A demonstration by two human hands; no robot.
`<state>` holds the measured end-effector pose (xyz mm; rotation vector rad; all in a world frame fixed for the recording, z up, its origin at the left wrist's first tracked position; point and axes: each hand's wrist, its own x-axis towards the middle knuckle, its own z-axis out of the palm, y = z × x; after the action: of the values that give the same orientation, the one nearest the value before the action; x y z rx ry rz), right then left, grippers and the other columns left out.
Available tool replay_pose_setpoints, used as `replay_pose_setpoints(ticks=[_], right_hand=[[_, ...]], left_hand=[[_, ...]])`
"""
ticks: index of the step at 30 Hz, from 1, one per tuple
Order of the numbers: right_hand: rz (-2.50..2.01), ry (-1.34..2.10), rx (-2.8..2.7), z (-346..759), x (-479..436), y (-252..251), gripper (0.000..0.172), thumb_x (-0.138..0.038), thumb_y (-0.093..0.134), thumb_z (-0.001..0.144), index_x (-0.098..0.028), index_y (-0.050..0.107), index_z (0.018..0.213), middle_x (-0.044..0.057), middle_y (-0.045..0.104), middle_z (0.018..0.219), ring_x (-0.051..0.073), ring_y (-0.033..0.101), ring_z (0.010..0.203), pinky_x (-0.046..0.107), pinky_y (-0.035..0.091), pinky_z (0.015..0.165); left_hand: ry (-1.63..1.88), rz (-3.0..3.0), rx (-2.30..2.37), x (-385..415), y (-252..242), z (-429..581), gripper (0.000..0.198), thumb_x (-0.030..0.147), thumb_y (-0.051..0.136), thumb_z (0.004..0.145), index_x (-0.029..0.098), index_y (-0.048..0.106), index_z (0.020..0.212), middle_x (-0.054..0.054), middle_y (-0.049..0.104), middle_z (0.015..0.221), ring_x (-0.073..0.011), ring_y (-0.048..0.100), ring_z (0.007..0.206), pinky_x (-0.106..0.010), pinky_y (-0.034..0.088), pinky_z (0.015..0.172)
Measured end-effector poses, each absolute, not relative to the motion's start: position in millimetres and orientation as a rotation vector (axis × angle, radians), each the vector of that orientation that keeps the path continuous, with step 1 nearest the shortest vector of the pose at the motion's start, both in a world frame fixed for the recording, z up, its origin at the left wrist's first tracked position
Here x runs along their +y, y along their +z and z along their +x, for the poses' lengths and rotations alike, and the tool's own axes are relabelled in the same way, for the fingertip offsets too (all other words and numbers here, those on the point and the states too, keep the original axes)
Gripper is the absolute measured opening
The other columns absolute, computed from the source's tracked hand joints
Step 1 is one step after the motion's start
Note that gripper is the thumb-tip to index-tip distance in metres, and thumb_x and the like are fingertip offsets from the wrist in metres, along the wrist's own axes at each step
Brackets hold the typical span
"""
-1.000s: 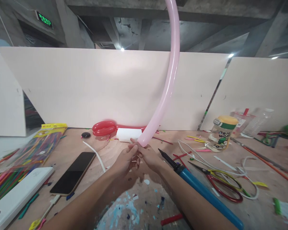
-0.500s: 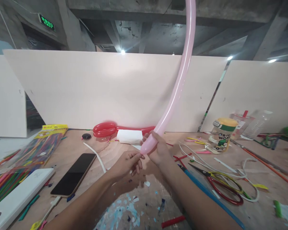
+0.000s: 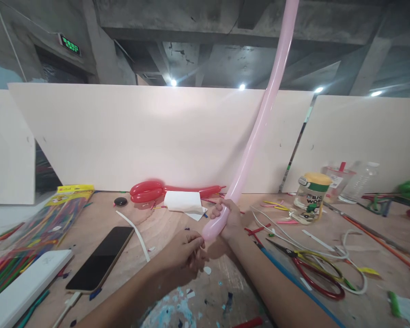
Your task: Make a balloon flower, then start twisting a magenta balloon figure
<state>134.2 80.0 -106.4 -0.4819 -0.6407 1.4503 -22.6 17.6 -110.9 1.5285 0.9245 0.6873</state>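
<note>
1. Wooden tabletop (image 3: 167,223), littered with scraps, fills the foreground; a blue pump (image 3: 294,277) lies partly hidden by the right forearm.
2. Thumb and fingers of the left hand (image 3: 184,248) are closed on the lower tip of a long pink balloon (image 3: 256,132); whether it is knotted is too small to tell.
3. Just above that tip, the right hand (image 3: 231,223) is wrapped around the balloon, which leans right and leaves the top of the view.
4. Step in hand, I judge: working the balloon's lower end. The next move seems to call for a snug left pinch and a gentle right grip.
5. One second ago both hands met at the tip; now the right has moved higher and the balloon tilts further right.
6. Beyond lie white paper (image 3: 182,201) and a red balloon (image 3: 146,191), before a white board (image 3: 157,132).
</note>
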Motion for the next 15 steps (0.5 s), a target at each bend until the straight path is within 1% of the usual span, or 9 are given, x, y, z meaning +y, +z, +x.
replay_pose_setpoints(ticks=[3,8,11,15], right_hand=[[-0.475,1.479,-0.566,134.2,77.9,-105.1,0.022,-0.025,0.062,0.059,-0.021,0.041,0.062,-0.010,0.040,0.045,0.006,0.036,0.035,0.022,0.036,0.039],[-0.477,1.522,-0.502,132.1,75.5,-105.3,0.022,-0.023,0.060,0.058,-0.021,0.038,0.059,-0.010,0.037,0.043,0.006,0.034,0.035,0.021,0.033,0.037],[-0.486,1.539,-0.479,131.1,74.8,-104.5,0.022,-0.022,0.059,0.057,-0.021,0.037,0.058,-0.010,0.036,0.042,0.005,0.033,0.034,0.020,0.032,0.036],[-0.498,1.557,-0.473,131.7,73.6,-101.7,0.022,-0.022,0.059,0.056,-0.021,0.037,0.057,-0.010,0.034,0.040,0.005,0.031,0.033,0.019,0.030,0.035]], left_hand=[[0.708,1.496,0.902,18.1,-117.2,-21.3,0.035,0.048,0.053,0.077,0.017,0.050,0.061,0.003,0.049,0.044,-0.0093,0.044,0.038,-0.020,0.029,0.040],[0.726,1.474,0.852,20.5,-129.0,-21.5,0.035,0.046,0.053,0.079,0.017,0.051,0.060,0.003,0.049,0.042,-0.0097,0.042,0.038,-0.023,0.036,0.046],[0.736,1.446,0.836,20.4,-131.7,-21.1,0.036,0.047,0.054,0.079,0.017,0.051,0.060,0.003,0.047,0.041,-0.0102,0.041,0.038,-0.024,0.036,0.046],[0.733,1.442,0.851,18.2,-127.7,-19.6,0.037,0.049,0.056,0.076,0.017,0.051,0.060,0.002,0.049,0.043,-0.0105,0.043,0.038,-0.024,0.036,0.046]])
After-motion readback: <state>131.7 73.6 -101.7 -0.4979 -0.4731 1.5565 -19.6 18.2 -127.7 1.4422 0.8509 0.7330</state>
